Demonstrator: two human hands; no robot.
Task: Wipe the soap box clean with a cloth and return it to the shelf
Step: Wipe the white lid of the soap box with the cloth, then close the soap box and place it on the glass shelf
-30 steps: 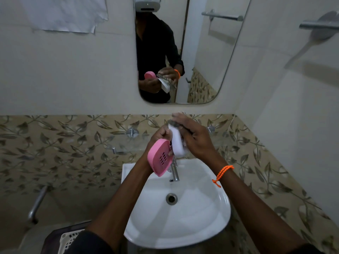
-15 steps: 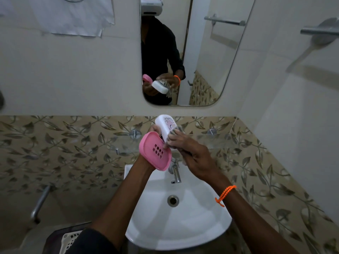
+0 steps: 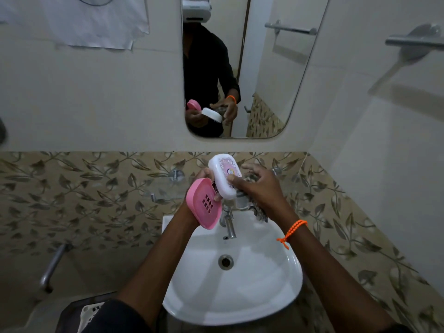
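A single wide-angle view from the person's head looks forward and steeply down, close over both forearms. The left hand (image 3: 204, 186) and right hand (image 3: 259, 188) sit mid-frame, the sink (image 3: 264, 296) below them nearer the camera, the mirror (image 3: 276, 80) above and beyond them on the facing wall.

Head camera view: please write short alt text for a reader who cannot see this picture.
Over a white sink, the left hand holds a pink soap tray and a white soap box lid, while the right hand presses a grey cloth against the lid. A wall mirror reflects the person.
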